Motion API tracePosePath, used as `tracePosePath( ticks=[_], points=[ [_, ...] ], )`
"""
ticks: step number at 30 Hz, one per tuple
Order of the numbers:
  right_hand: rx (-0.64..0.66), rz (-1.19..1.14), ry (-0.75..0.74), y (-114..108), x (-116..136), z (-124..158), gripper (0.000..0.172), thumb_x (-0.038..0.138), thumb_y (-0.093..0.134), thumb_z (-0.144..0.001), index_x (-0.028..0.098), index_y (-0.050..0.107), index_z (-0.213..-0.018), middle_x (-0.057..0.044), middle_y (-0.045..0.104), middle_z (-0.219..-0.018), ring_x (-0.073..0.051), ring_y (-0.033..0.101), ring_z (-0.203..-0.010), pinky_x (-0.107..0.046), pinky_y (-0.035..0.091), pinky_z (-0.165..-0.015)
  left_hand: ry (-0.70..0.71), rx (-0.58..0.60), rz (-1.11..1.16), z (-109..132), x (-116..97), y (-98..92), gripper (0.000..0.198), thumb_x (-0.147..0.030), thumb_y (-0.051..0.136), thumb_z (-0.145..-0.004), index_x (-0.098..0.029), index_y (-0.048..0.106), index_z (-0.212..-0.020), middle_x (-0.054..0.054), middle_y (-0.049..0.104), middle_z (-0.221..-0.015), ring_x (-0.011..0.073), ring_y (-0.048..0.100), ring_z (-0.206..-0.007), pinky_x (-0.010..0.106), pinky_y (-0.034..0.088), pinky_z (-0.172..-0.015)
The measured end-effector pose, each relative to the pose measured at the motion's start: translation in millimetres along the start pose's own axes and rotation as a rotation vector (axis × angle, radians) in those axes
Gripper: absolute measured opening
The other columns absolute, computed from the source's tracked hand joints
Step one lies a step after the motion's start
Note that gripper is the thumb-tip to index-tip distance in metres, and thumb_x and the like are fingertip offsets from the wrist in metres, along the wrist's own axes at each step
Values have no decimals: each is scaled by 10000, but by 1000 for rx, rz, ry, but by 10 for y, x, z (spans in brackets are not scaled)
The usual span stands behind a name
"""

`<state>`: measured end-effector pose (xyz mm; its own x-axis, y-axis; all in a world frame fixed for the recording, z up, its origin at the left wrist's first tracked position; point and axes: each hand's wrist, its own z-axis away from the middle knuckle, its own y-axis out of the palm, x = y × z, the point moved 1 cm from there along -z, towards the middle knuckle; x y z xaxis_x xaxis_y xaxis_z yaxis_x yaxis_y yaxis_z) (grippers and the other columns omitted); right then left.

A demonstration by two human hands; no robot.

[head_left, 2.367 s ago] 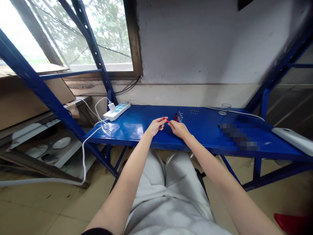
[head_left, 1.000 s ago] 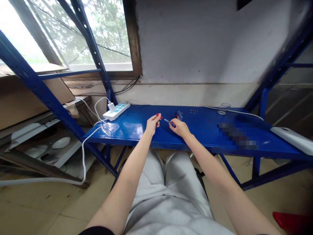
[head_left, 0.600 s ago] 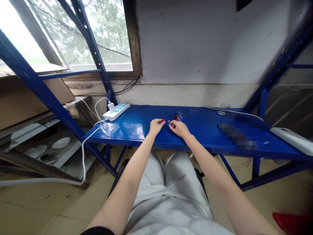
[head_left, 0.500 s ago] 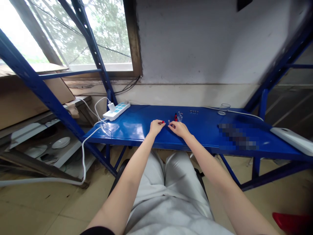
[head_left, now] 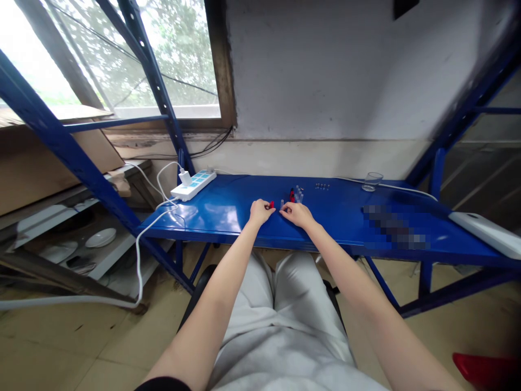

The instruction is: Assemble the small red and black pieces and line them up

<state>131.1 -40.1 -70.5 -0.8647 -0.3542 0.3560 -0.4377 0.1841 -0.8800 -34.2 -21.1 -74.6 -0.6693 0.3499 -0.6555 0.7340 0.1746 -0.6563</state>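
Both my hands rest on the blue metal table, close together. My left hand is closed in a pinch on a small red cap. My right hand pinches a small clear tube, whose end stands just right of the red cap. Just beyond my right hand stands a cluster of small clear tubes with a red and black piece beside it. A row of tiny dark parts lies further right.
A white power strip with a plugged-in charger and white cable sits at the table's back left. A small glass stands at the back right, and a white flat object lies at the far right. Blue rack posts flank the table.
My hands pulled apart, the left lifting the red cap and the right keeping the tube. Both then came down onto the table and closed in on each other again.
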Motion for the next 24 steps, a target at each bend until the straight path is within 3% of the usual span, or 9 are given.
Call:
tracePosePath(
  ticks=[9,13,17,24],
  points=[
    [-15,0,-19,24,-22,-7,178,359,523,-781,216,615,-835,8,617,-631,-131,554,-596,-220,310,-502,-12,-10,57,3,7,-6,151,-299,693,-594,-156,648,-604,33,581,-621,146,504,-613,269,361,-624],
    [-15,-11,-27,9,-14,0,190,362,522,-782,209,618,-840,-2,625,-643,-132,555,-589,-221,313,-502,-20,-69,133,3,42,19,227,-283,731,-559,-163,674,-743,55,605,-740,166,531,-693,289,402,-695],
    [-10,-20,-25,-13,4,12,210,384,529,-778,204,615,-843,-5,628,-647,-131,552,-579,-221,312,-502,-51,-148,219,13,102,54,365,-308,697,-613,-154,639,-939,41,582,-765,146,527,-709,278,415,-721],
    [-19,-4,-34,13,-20,4,254,435,520,-782,209,611,-854,-8,627,-648,-138,560,-596,-221,319,-510,-25,-323,351,99,53,-39,262,-231,552,-743,-164,607,-991,28,565,-789,99,480,-619,233,413,-679]
  ],
)
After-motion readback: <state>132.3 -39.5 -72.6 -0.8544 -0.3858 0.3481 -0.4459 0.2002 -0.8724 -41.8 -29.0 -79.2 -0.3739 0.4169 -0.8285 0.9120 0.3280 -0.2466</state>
